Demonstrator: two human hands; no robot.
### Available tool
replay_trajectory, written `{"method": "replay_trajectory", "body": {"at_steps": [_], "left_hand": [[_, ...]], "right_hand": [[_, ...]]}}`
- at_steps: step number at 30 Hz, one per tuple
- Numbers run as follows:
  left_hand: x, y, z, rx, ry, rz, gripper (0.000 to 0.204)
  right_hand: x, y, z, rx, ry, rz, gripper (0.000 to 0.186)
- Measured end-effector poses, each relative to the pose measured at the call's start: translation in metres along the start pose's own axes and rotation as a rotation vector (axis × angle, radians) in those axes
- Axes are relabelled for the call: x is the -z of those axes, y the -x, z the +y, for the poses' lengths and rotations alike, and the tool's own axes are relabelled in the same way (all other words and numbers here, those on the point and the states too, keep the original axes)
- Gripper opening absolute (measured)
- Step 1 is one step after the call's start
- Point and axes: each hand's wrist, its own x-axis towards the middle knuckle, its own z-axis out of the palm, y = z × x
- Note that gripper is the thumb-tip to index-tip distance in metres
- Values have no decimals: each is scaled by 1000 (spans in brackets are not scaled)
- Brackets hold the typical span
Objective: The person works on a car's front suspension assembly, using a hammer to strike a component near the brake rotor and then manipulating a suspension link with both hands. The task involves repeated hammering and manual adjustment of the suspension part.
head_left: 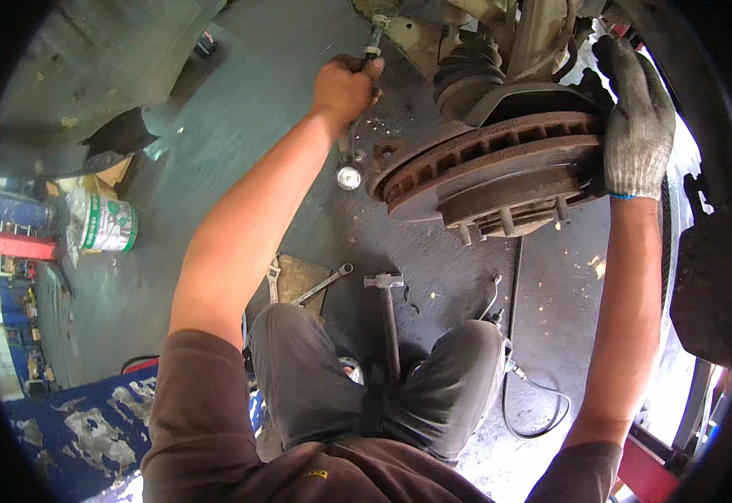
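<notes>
My bare left hand (347,88) is closed around a slim metal rod that looks like a tie rod (377,35). Below the fist the rod leads to a round, bright joint end (349,177). On the right, a rusty brake disc (500,163) sits on its hub, with several wheel studs (507,221) pointing toward me. My right hand (638,121), in a grey knit glove, lies along the right edge of the disc with its fingers stretched up behind it. Its thumb is hidden. A ribbed rubber boot (466,74) shows behind the disc.
A hammer (388,314) stands between my knees, beside a wrench (322,283) and an adjustable wrench (274,281). A thin hose (542,429) curls on the floor at right. A white-green bucket (110,221) and a worn blue surface (89,432) are at left.
</notes>
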Motion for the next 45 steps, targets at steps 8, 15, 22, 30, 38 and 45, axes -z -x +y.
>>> {"method": "replay_trajectory", "body": {"at_steps": [8, 15, 22, 30, 38, 45], "left_hand": [[2, -6, 2, 248, 241, -104, 41], [-2, -7, -6, 270, 487, -99, 43], [2, 3, -7, 150, 399, -81, 40], [54, -27, -8, 342, 538, -570, 40], [38, -24, -1, 168, 140, -329, 34], [51, -38, -34, 381, 825, -639, 32]], "right_hand": [[50, 92, -95, 43, -682, 26, 34], [-72, 214, -223, -1337, -1756, -985, 49], [-195, 197, -266, -1885, -2581, -450, 68], [-192, 159, -300, -1565, -2589, 42, 45], [-186, 168, -348, -610, -604, 118, 39], [-205, 186, -307, -2046, -2145, 114, 65]]}}
